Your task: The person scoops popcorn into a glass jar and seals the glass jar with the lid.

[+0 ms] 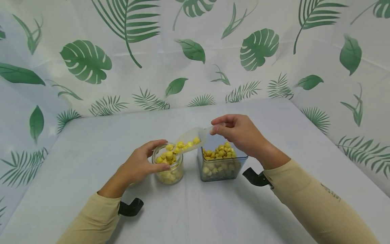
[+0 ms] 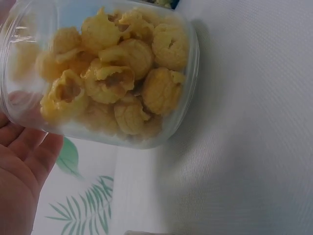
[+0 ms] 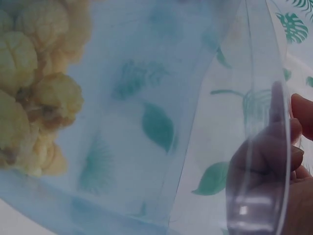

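My left hand (image 1: pixel 138 164) holds a clear jar (image 1: pixel 175 179) near its rim, thumb in front and fingers behind. Yellow popcorn (image 2: pixel 112 73) fills much of the jar in the left wrist view. My right hand (image 1: pixel 239 130) pinches the handle of a translucent scoop (image 1: pixel 199 133). The scoop slopes down to the left, its mouth over the jar's opening, with popcorn pieces (image 1: pixel 182 145) along it. Below the right hand stands a bluish see-through bin (image 1: pixel 240 156), partly filled with popcorn (image 1: pixel 220 152). The right wrist view looks through the bin's wall (image 3: pixel 195 147) at the right hand (image 3: pixel 264 176).
Both containers stand on a white-covered table (image 1: pixel 189 217), the bin just right of the jar. A leaf-patterned backdrop (image 1: pixel 219 30) rises behind and at both sides. A small pale object (image 1: pixel 133 184) shows partly behind the left wrist; its kind is hidden.
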`<move>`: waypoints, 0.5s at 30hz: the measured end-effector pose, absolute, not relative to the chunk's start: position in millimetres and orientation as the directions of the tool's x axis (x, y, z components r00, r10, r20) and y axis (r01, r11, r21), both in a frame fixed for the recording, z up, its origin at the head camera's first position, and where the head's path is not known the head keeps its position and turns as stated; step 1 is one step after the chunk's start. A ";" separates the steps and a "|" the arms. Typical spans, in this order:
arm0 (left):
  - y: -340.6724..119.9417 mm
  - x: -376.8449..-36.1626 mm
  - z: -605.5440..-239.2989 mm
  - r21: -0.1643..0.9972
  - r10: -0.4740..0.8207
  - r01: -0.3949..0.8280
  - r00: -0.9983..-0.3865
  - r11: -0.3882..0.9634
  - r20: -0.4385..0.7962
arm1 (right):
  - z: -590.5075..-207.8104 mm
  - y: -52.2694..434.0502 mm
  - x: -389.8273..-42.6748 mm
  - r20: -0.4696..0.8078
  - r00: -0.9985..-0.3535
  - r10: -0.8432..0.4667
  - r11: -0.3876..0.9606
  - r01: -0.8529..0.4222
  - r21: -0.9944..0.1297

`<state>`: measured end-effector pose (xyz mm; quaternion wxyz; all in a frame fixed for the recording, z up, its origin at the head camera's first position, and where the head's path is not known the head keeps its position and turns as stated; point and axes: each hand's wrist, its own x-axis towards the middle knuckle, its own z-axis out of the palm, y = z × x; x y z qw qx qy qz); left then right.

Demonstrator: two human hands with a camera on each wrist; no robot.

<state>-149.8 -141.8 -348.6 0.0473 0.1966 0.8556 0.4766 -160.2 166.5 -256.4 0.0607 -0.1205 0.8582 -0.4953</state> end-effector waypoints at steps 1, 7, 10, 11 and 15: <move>-142.0 -149.7 -348.7 0.835 0.381 0.292 -0.918 0.467 0.107 | -256.2 166.3 -160.1 0.012 -0.964 -0.266 0.482 -0.143 -0.864; -142.4 -149.4 -349.1 0.832 0.385 0.307 -0.915 0.462 0.123 | -257.3 167.2 -160.7 0.005 -0.965 -0.264 0.489 -0.138 -0.861; -142.9 -150.0 -349.3 0.826 0.389 0.318 -0.912 0.466 0.131 | -258.4 168.3 -161.2 0.001 -0.965 -0.261 0.488 -0.133 -0.863; -143.1 -150.1 -349.4 0.823 0.390 0.319 -0.911 0.469 0.131 | -258.7 168.6 -161.2 -0.001 -0.965 -0.261 0.485 -0.130 -0.865; -143.9 -151.1 -348.8 0.822 0.389 0.313 -0.913 0.476 0.123 | -258.1 170.2 -160.2 -0.002 -0.965 -0.262 0.471 -0.126 -0.873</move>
